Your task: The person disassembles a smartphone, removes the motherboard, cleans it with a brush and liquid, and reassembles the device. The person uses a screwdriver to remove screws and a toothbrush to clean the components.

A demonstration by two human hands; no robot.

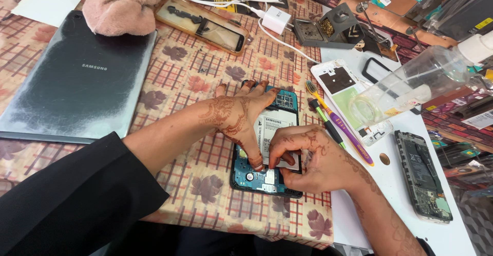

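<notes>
Pressing left hand [237,120] and right hand [308,156] fingertips together on opened phone [267,176] battery [273,127]
</notes>
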